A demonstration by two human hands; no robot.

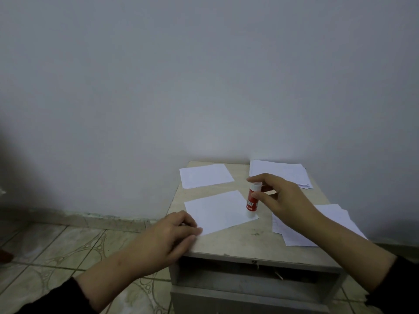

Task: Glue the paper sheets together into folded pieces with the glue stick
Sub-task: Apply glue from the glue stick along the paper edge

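A white paper sheet (217, 211) lies in the middle of the small tabletop (238, 244). My left hand (172, 236) rests on the sheet's near left corner and presses it down with relaxed fingers. My right hand (283, 198) pinches a red and white glue stick (251, 201) between thumb and fingers. The stick stands upright, with its lower white end touching the sheet's right corner. I cannot tell whether its cap is on.
A thin pile of sheets (205, 175) lies at the back left and a thicker stack (281, 172) at the back right, against the wall. Loose sheets (335, 214) lie under my right forearm. A drawer front (249, 284) sits below the table edge; tiled floor (56, 245) is on the left.
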